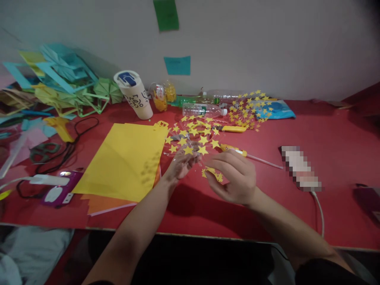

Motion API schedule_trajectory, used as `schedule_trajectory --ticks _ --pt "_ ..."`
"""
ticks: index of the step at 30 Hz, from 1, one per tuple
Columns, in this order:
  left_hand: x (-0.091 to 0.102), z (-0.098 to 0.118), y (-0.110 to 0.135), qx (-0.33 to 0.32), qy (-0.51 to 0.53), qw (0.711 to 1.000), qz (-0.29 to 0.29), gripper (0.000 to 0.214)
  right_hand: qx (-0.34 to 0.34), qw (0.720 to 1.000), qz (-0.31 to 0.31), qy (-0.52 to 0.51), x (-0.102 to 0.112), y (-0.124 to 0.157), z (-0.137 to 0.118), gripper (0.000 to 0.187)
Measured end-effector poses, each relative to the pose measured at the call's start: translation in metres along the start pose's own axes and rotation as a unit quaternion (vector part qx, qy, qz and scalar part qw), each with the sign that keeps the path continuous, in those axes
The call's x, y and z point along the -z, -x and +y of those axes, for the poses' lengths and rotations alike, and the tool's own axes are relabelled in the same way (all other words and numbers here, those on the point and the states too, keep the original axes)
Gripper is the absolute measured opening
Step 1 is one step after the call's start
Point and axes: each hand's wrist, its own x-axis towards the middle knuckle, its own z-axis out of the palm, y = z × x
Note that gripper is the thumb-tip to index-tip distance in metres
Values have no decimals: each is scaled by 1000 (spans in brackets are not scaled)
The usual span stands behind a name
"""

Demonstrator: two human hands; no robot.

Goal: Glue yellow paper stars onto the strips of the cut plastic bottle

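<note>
No text, brand or number can be read with certainty. The white tumbler (135, 97) carries dark letter-like characters on its side; they are too blurred to spell out. The clear bottle (191, 109) lying on its side bears a green label (204, 110); its wording is illegible. The small jar (160, 99) beside the tumbler shows a red-and-white printed area, also illegible. On the wall, the blue note (177, 65) carries a faint line of marks that cannot be made out. The purple box (61, 192) has a white oval patch without legible lettering. The phone (301, 168) display is pixelated and unreadable.
</note>
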Motion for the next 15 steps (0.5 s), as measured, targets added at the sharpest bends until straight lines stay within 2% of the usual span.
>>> schedule_trajectory --ticks 7,15 --pt "2 1 0 0 -6 1000 -2 34 12 999 12 48 -1 1 3 13" --pt "4 -1 0 -5 -15 1000 -19 32 29 997 -7 68 -4 -1 2 11"
